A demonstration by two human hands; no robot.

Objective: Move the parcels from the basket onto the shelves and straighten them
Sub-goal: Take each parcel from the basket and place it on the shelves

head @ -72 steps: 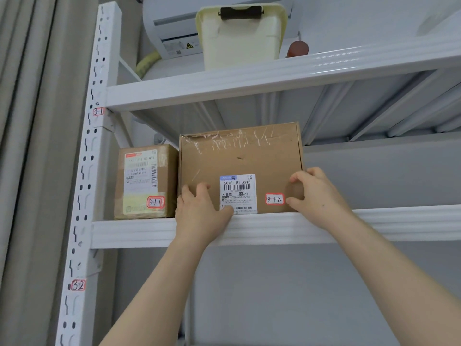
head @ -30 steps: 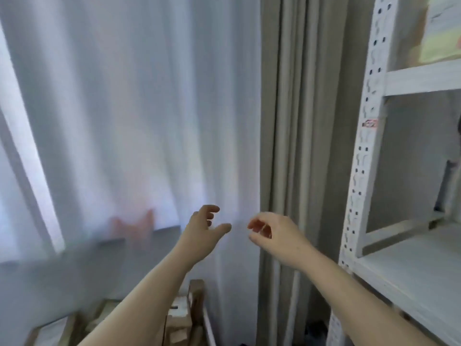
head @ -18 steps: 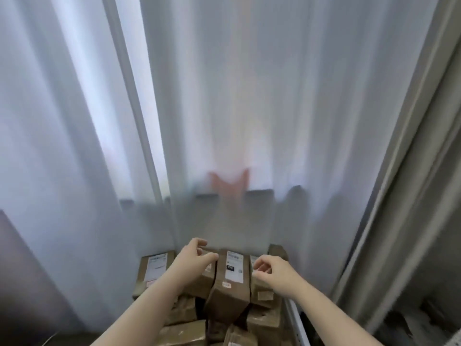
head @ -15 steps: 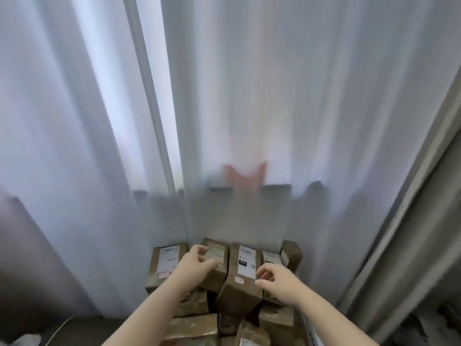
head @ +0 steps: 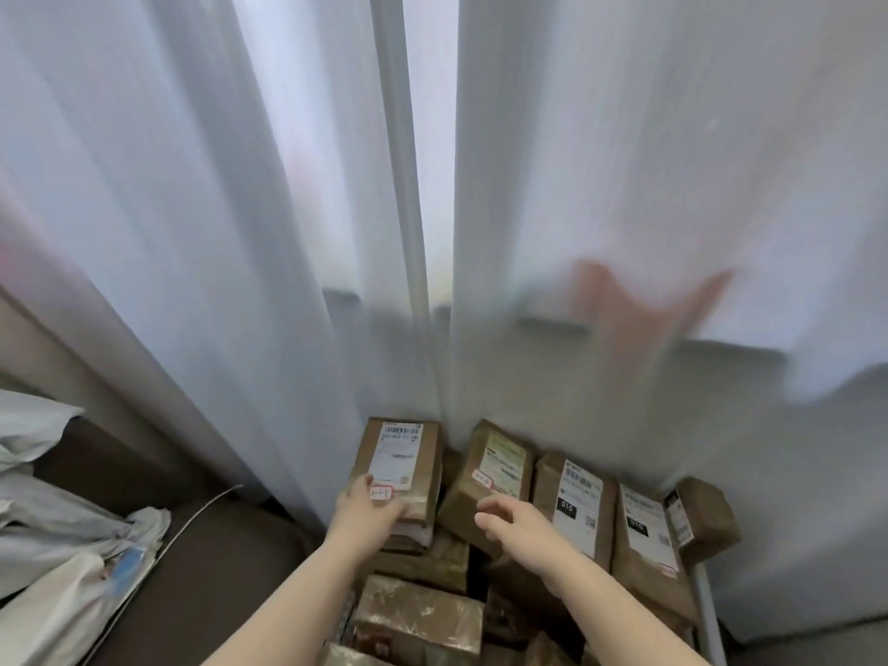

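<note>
Looking down through the head camera, I log a basket (head: 705, 603) packed with brown parcels, standing against a sheer white curtain (head: 192, 233). Only its pale right rim shows; the rest is hidden under the load.

Left hand (head: 367, 519): on the near end of the parcel tagged 3-1-7 (head: 401, 454), which lies at the back left of the pile. The thumb lies on top just beside the red-edged tag, and the fingers are curled round the near end. I read this as a grip.

Right hand (head: 521, 528): fingers apart and loosely curled, with nothing in them. It sits at the near edge of a tilted parcel (head: 497, 473) just right of the tagged one. I cannot tell whether it touches.

Further right, two 010-labelled parcels (head: 579, 504) stand side by side, with a smaller box (head: 706, 519) at the far right. More parcels lie underneath, blurred.

White bags (head: 62, 545) lie on a dark surface at left, well apart from the basket.
</note>
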